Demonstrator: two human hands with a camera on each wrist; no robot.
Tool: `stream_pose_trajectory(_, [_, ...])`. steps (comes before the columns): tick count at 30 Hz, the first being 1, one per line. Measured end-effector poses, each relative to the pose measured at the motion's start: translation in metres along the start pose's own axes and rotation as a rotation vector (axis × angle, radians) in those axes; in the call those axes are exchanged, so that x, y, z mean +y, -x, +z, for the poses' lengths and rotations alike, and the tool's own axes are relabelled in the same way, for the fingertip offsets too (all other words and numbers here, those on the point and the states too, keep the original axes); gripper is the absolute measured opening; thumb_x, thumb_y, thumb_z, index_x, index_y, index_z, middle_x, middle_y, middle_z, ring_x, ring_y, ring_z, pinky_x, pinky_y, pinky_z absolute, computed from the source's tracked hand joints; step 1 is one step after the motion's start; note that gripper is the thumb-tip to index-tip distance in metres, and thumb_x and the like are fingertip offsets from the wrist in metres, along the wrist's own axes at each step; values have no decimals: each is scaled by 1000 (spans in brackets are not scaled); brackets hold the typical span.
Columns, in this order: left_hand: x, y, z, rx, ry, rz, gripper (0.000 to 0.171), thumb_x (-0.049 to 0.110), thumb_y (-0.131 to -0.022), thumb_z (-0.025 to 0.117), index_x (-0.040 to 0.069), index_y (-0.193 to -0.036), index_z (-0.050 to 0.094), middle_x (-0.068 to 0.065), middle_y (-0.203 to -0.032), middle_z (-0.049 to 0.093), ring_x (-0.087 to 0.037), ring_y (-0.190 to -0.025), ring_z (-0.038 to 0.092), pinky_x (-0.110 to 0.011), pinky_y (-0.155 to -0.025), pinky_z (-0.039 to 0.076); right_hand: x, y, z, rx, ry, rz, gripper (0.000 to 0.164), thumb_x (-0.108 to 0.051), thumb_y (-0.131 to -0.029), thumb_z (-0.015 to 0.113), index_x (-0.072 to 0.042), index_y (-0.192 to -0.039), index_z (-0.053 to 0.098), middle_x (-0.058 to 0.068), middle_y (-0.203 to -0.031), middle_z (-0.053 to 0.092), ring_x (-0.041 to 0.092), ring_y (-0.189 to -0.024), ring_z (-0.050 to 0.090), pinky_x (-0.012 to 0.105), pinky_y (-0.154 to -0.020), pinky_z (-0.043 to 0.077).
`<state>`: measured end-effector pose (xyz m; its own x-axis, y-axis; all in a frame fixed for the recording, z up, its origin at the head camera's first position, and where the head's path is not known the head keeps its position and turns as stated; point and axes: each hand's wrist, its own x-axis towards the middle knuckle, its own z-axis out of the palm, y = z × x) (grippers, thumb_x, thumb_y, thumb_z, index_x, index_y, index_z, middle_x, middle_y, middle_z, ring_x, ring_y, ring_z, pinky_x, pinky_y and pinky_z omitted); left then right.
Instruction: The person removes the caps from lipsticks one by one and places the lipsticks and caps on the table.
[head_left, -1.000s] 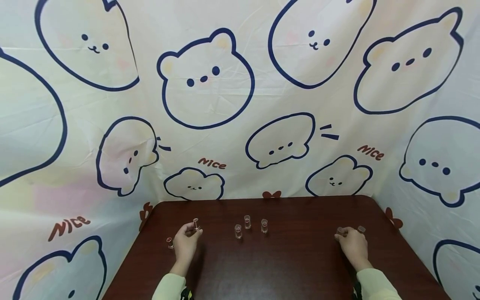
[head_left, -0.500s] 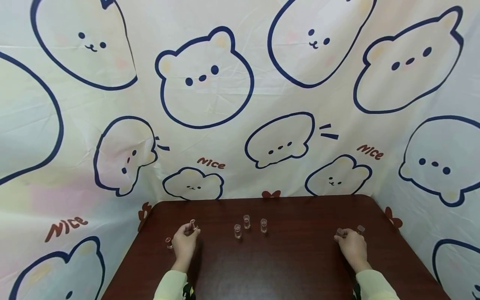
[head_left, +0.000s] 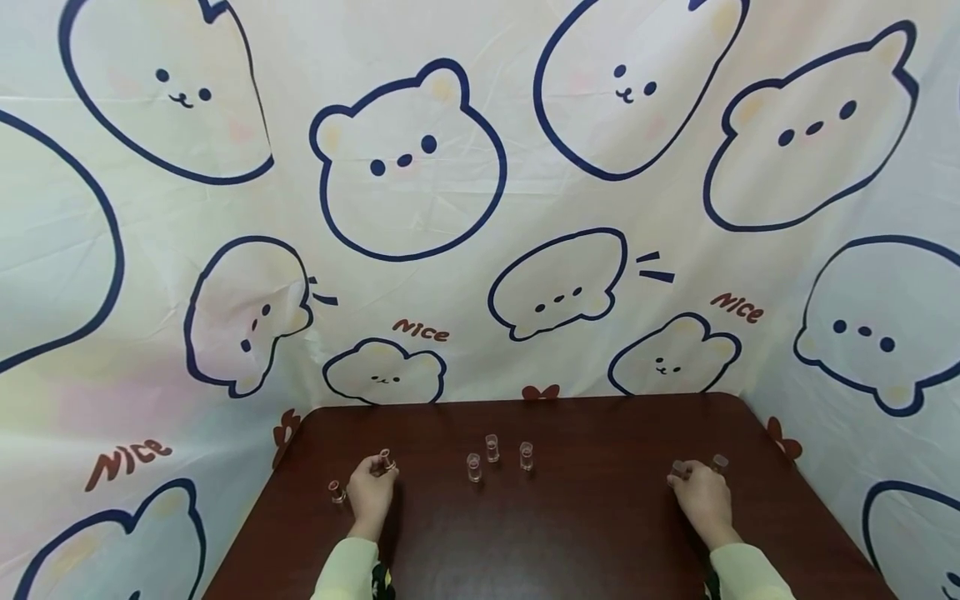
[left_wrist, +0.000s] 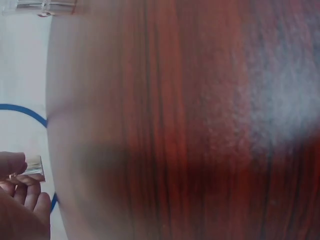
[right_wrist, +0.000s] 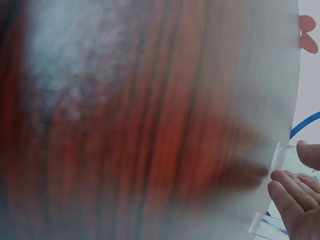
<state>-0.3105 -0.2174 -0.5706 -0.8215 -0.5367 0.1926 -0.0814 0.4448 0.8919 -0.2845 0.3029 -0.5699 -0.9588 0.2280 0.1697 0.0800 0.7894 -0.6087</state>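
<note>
My left hand (head_left: 371,496) pinches a small clear shot glass (head_left: 386,458) between thumb and fingers, low over the table's left part; its rim looks coppery. The same glass (left_wrist: 35,167) shows at the edge of the left wrist view. Left of this hand stands a second shot glass (head_left: 337,492). On the right side, my right hand (head_left: 705,497) has thumb and fingers about another clear glass (head_left: 678,468), partly hidden by the fingers. A further glass (head_left: 720,462) stands just behind that hand. The right wrist view shows the held glass (right_wrist: 276,156) between thumb and fingertips.
Several shot glasses stand on the dark brown table (head_left: 540,533); three of them, a left one (head_left: 474,468), a rear one (head_left: 492,448) and a right one (head_left: 527,456), form a group near the middle. A cartoon-printed cloth (head_left: 465,292) hangs behind and beside the table.
My left hand has come down slightly with its glass. The right hand stays about where it was, and the whole head view has shifted a little.
</note>
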Motion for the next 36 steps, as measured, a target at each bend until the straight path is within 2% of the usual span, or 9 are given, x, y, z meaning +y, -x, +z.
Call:
stream_pose_trajectory(16, [-6,-6,-4,-74,-85,-9,24,-2,-78,72,-9,-100,66,-25,-97,68,-42,-94,62,-53,-82,47,0,-2,-1,-11,11,-2,38,-11,-89,68,16,-113,57,27,-91,66,34,-71,64,45,-56,51])
stream_pose_trajectory(24, [-9,-6,-6,-98,-124,8,24,-3,-78,73,-10,-100,65,-25,-94,68,-43,-93,61,-52,-79,47,-1,-3,-2,-28,15,27,46,-12,-89,69,17,-121,53,33,-102,64,42,-82,64,49,-63,52])
stream_pose_trajectory(36, [-12,-6,-7,-112,-147,15,26,-4,-77,73,-11,-101,65,-24,-93,68,-43,-92,61,-53,-80,47,-5,-3,-4,-32,25,63,56,-16,-87,73,18,-125,49,34,-105,62,46,-91,62,53,-69,52])
